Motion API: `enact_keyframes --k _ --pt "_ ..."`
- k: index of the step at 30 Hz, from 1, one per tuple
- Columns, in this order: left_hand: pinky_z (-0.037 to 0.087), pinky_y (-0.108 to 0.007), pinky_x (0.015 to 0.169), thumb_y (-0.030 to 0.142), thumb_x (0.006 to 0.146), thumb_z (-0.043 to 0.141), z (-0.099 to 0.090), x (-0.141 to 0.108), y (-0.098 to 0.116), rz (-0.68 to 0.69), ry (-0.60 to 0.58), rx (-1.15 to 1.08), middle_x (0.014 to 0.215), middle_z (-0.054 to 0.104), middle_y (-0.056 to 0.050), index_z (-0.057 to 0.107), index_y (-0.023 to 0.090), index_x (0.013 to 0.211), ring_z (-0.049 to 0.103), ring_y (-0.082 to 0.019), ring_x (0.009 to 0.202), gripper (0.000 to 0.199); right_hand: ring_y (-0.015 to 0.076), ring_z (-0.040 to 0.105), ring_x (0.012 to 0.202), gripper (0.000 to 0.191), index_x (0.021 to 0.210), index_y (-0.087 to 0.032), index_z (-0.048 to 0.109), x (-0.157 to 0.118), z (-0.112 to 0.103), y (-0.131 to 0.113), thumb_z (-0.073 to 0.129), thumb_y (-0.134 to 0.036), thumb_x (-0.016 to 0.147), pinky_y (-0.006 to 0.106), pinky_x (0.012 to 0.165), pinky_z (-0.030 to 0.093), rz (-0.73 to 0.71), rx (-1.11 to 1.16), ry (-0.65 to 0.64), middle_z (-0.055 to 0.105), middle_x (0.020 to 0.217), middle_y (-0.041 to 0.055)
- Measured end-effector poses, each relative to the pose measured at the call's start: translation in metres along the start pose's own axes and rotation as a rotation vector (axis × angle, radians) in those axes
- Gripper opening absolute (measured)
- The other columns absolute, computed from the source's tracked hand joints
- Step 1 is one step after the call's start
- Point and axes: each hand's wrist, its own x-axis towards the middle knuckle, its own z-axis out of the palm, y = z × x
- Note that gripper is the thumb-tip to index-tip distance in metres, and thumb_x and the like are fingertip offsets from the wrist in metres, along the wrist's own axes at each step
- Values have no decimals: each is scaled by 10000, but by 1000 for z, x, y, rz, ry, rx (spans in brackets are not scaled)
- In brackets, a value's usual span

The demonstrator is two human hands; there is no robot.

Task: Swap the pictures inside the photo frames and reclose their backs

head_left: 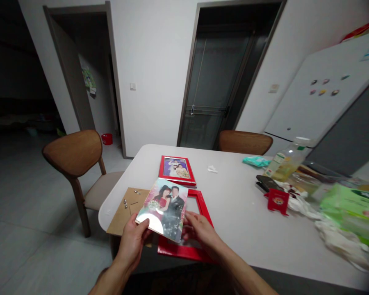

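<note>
A glossy wedding photo (169, 205) is held up in front of me, tilted, with light glaring off its lower left. My left hand (134, 237) grips its lower left corner, thumb on top. At its right edge my right hand (199, 229) closes its fingers on the photo, partly behind it. Beneath lies a red picture frame (207, 211) without a picture in it, partly covered by the photo and hand. On the left a brown backing board (119, 217) carries several small metal pieces (125, 203). Farther back lies another red frame (162, 168) with a photo inside.
The white table (233, 229) has a crumpled tissue (212, 169) near its middle. To the right are a plastic bottle (284, 162), a dark phone-like object (267, 183), a red card stand (278, 200) and a green package (350, 209). Wooden chairs (76, 155) stand around it.
</note>
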Motion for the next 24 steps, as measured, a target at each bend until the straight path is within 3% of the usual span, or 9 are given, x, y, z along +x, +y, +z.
enact_keyframes --k 4,8,11,15,20,24 --pt "463 -227 594 215 587 632 13 -9 -5 -57 -100 53 802 651 -28 525 149 970 608 -166 697 403 135 599 594 433 1106 -183 454 0 7 -8 498 -336 703 243 526 473 -78 284 31 647 792 35" --pt "463 -284 679 182 596 610 21 -8 -8 -107 -273 87 832 649 -41 518 143 1001 608 -189 728 417 157 609 574 442 1117 -165 442 0 -2 -8 464 -238 681 260 514 482 -69 266 99 660 751 39" --pt "463 -298 687 179 600 583 23 -1 -11 -112 -291 152 885 630 -62 466 148 1057 604 -189 749 473 165 607 538 441 1101 -147 462 -2 -15 -7 447 -204 665 257 483 476 -39 185 145 662 686 37" --pt "411 -298 833 198 598 582 20 7 -17 62 -205 340 1041 555 -125 423 123 1096 537 -197 952 528 172 605 520 461 1117 -150 454 1 -36 -7 439 -208 660 256 461 467 -48 68 199 663 667 29" --pt "351 -343 908 154 633 533 21 -2 -15 261 -299 800 1091 547 -102 492 160 1066 491 -217 1020 435 167 601 500 463 1127 -154 439 10 -46 -1 422 -206 668 259 468 462 -26 4 189 663 665 25" --pt "313 -368 948 146 629 529 24 -7 -16 345 -349 991 1155 512 -101 510 176 1080 439 -233 1086 452 169 608 524 434 1096 -141 462 12 -43 -3 421 -201 669 259 496 463 -6 -17 102 665 670 31"
